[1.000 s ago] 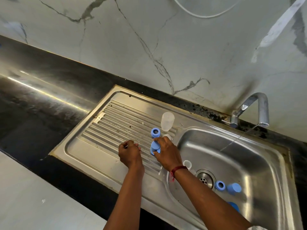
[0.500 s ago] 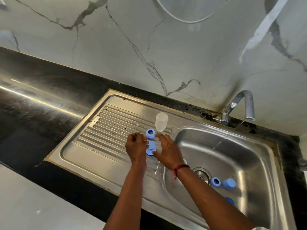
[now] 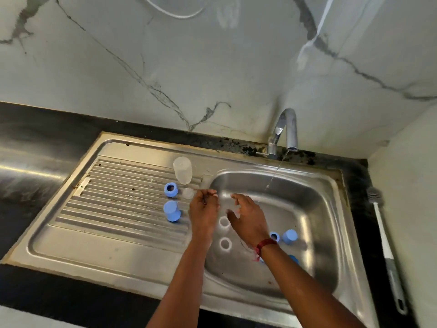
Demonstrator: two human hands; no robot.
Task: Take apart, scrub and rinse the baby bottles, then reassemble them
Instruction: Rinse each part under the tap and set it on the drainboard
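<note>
A clear bottle body stands upside down on the ribbed drainboard. In front of it are a blue collar ring, a clear teat and a blue cap. In the sink basin I see two clear round openings, a blue ring, a blue cap and another blue piece. My left hand hovers at the basin's left edge with loosely curled fingers and nothing visible in it. My right hand is spread over the basin, also holding nothing.
The tap at the back runs a thin stream into the basin. A white and grey bottle brush lies on the black counter to the right of the sink. A marble wall rises behind.
Both hands have left the blue cap on the drainboard and moved right, to the basin's left edge. The view has swung to the right.
</note>
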